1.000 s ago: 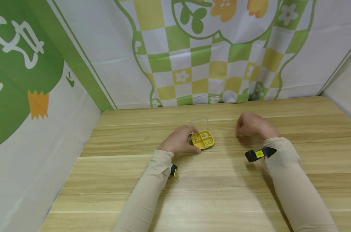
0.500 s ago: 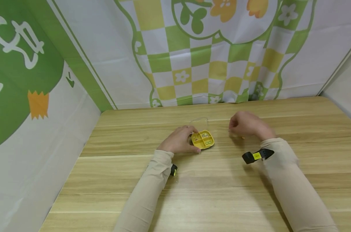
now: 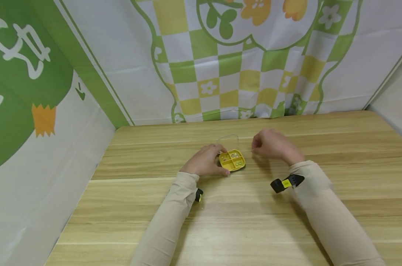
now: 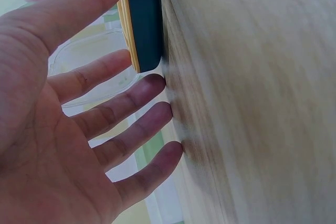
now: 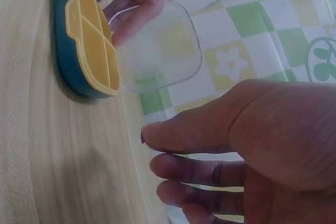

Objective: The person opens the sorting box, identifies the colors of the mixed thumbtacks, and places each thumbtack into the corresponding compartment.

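Note:
A small yellow pill box (image 3: 232, 160) with a teal underside (image 4: 146, 27) lies on the table, its clear lid (image 5: 163, 51) swung up at the back. Several small ring-like pieces (image 3: 235, 155) sit in its compartments; the front left one shows bare. My left hand (image 3: 205, 161) holds the box between thumb and index finger, the other fingers spread with tips at the tabletop. To the right of the box, just above the table, my right hand (image 3: 274, 146) has thumb and index fingertips together. A tiny dark piece (image 5: 142, 136) shows at the thumb tip; its kind is too small to tell.
The wood-grain table (image 3: 240, 229) reaches back to a checked green, yellow and white cloth (image 3: 229, 79). A printed panel (image 3: 31, 92) stands along the left side. Both wrists wear black straps, the right one with a camera (image 3: 278, 185).
My right hand has moved left toward the pill box. A small orange-yellow piece seen under it earlier no longer shows. The left hand and the box have stayed in place.

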Motion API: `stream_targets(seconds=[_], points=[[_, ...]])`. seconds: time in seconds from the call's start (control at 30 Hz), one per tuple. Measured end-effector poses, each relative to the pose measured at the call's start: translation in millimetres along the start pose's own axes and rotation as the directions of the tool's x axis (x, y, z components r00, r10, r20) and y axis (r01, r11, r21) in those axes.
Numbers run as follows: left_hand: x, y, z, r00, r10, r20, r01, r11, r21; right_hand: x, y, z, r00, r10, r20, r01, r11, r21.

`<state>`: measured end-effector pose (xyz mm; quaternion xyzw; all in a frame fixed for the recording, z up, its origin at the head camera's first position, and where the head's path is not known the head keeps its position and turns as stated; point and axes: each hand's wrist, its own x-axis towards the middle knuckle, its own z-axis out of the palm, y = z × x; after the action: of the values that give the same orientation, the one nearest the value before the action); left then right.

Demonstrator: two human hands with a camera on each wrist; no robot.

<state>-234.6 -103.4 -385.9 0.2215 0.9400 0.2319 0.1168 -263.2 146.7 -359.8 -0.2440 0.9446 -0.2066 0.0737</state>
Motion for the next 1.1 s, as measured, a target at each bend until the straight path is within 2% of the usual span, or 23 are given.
stream_targets(seconds=[0.63, 1.1], points=[[-0.4, -0.3, -0.2, 1.000, 0.009, -0.008, -0.009, 1.000, -0.009, 8, -15, 17, 0.998, -0.036, -0.047, 0.035, 0.999, -0.011], [-1.1, -0.2, -0.4, 1.000, 0.019, -0.004, -0.019, 1.000, -0.003, 12, -30, 30, 0.997, -0.054, -0.056, 0.058, 0.996, 0.063]])
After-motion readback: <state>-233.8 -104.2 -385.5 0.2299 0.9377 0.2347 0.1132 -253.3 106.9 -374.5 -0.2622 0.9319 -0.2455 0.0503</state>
